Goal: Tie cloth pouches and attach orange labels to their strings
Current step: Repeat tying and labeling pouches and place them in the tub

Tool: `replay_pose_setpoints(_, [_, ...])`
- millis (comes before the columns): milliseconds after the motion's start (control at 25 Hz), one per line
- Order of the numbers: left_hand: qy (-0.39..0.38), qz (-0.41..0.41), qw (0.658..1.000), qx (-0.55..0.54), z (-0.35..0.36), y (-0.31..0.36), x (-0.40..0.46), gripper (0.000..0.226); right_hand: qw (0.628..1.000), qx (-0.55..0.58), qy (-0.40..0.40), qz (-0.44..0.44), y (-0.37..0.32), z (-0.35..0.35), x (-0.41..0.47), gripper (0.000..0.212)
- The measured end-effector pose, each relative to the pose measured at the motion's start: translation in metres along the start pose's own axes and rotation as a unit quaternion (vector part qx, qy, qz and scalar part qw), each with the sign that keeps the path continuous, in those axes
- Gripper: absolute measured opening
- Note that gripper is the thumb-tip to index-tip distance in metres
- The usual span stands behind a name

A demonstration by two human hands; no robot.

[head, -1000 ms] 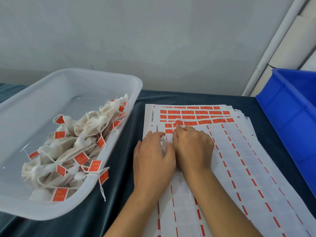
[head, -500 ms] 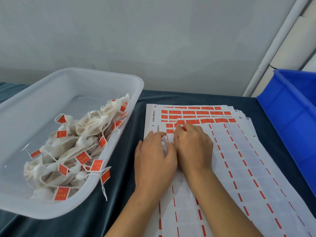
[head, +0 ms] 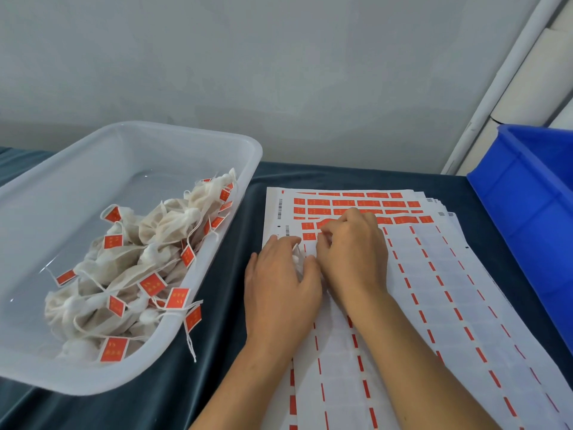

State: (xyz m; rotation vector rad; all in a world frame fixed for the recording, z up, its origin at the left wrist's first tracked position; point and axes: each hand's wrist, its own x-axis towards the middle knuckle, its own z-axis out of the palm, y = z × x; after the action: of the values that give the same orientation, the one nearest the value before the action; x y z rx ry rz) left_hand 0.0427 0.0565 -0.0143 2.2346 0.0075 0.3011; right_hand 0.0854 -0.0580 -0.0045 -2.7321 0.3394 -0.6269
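Note:
A stack of label sheets point(head: 434, 290) lies on the dark cloth; orange labels point(head: 369, 203) remain only in its top rows. My left hand point(head: 279, 287) lies on the sheet's left part and holds a white cloth pouch point(head: 297, 264) under its palm; only a bit of cloth and string shows. Touching it on the right, my right hand point(head: 353, 249) has its fingers curled and pinches an orange label point(head: 325, 224) that curls up off the sheet. Several tied pouches with orange labels point(head: 148, 259) lie heaped in the clear plastic tub point(head: 217, 144) at the left.
A blue plastic crate point(head: 533, 218) stands at the right edge, close to the sheets. One pouch's string and label point(head: 193, 318) hang over the tub's near rim. A grey wall rises behind the table and a white pipe point(head: 496, 88) runs up at the right.
My right hand's fingertips have moved slightly up the sheet to the orange rows and lifted a label's edge. My left hand stays on the pouch.

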Motion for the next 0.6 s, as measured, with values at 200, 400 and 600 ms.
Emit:
replay_pose_setpoints(200, [0.028,-0.023,0.998,-0.049,-0.004,-0.001,0.003,0.048,0.995,-0.042,0.02,-0.089,0.001,0.002,-0.004,0.031])
replay_pose_setpoints(400, [0.049,-0.044,0.998,-0.008,-0.006,-0.002,0.005,0.044,0.986,-0.048,0.057,-0.147,0.004,0.007,-0.01,0.035])
replay_pose_setpoints(600, [0.025,-0.065,0.997,0.023,-0.007,0.0,0.002,0.045,0.985,0.037,0.079,-0.151,0.006,0.009,-0.011,0.027])
